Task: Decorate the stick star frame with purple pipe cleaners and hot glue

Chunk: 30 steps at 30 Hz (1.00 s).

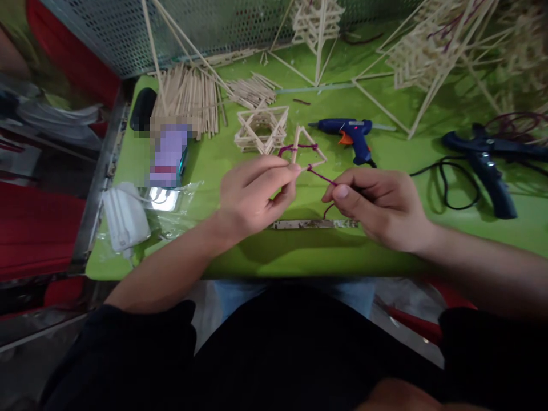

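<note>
My left hand (261,191) pinches the near left corner of a small triangle of wooden sticks (317,156), held above the green table. Purple string (321,174) is looped round the triangle's sides and also runs across its middle. Between thumb and forefinger my right hand (377,205) grips the string, drawn taut from the near side of the triangle. A loose end of it hangs below my right fingers. Just beyond the triangle lies a blue glue gun (346,130) with an orange trigger. To its left stands a star-shaped stack of sticks (262,130).
Piles of thin sticks (188,97) lie at the back left, near a phone (169,151) and a white charger (125,217). Tall stick frames (319,34) stand at the back. Dark-handled pliers or cutters (488,162) lie right. A flat metal strip (314,224) lies near the front edge.
</note>
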{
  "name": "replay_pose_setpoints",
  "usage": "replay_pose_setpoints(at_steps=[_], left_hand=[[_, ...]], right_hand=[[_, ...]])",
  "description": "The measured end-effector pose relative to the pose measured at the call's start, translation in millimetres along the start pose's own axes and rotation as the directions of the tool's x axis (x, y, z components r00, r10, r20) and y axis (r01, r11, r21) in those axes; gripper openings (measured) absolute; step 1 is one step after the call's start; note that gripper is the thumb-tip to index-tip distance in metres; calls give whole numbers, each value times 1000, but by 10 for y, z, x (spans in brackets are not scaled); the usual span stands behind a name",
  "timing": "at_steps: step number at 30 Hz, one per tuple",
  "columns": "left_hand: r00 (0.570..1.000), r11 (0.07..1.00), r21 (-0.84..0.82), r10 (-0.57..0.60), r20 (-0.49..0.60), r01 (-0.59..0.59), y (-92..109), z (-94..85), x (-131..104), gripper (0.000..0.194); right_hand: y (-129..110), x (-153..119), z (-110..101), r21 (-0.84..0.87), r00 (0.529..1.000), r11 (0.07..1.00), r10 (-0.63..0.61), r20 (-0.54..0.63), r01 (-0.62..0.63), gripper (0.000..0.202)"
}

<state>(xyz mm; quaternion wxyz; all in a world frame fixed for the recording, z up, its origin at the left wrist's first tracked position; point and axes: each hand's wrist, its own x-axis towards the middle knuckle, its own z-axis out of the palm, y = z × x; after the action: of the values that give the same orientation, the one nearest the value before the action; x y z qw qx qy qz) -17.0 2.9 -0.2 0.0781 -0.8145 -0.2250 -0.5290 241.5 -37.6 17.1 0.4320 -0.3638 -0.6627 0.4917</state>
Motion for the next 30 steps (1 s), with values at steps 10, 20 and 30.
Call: replay_pose_setpoints(at_steps=[10,20,30], left_hand=[[974,979,65,181,137,-191,-73,38,-53,15],[944,982,-22,188,270,-189,-49,-3,-53,13],[966,984,-164,103,236,-65,-93,62,-70,15]], right_hand=[[17,55,-57,-140,981,989,-79,-180,54,34],[63,155,-407,-654,907,701,-419,-52,286,11],[137,255,-816,-849,925,479,-378,27,221,19]])
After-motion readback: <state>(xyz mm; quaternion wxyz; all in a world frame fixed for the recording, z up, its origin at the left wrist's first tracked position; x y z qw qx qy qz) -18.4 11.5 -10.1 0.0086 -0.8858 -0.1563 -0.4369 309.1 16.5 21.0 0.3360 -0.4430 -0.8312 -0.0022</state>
